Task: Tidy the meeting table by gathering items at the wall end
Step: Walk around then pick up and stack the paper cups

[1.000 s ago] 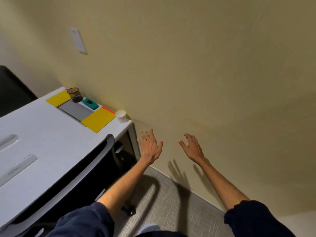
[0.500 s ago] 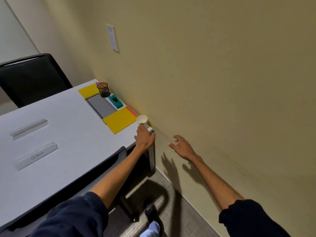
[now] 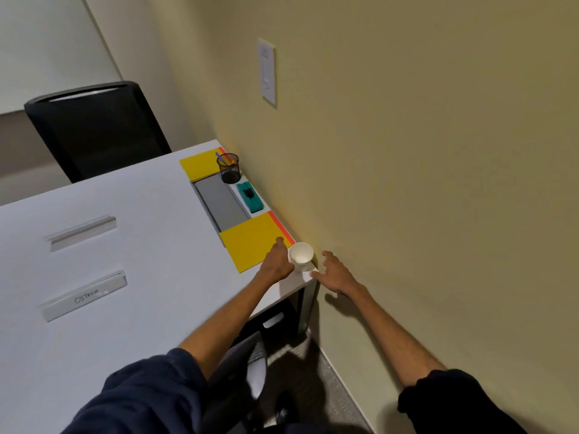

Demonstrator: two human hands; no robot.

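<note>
At the wall end of the surface (image 3: 131,277), the left hand (image 3: 277,261) is curling its fingers against the cup (image 3: 301,254) at the corner, apparently steadying it beside the pads, while the right hand (image 3: 332,272) is hovering open, holding nothing.

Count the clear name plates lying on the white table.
2: one blank name plate farther along the table, one labelled name plate nearer the person. Others may lie outside the frame.

Handwritten "OSTRICH" on near clear name plate (image 3: 84,297); far name plate (image 3: 82,231) shows no legible text.
</note>
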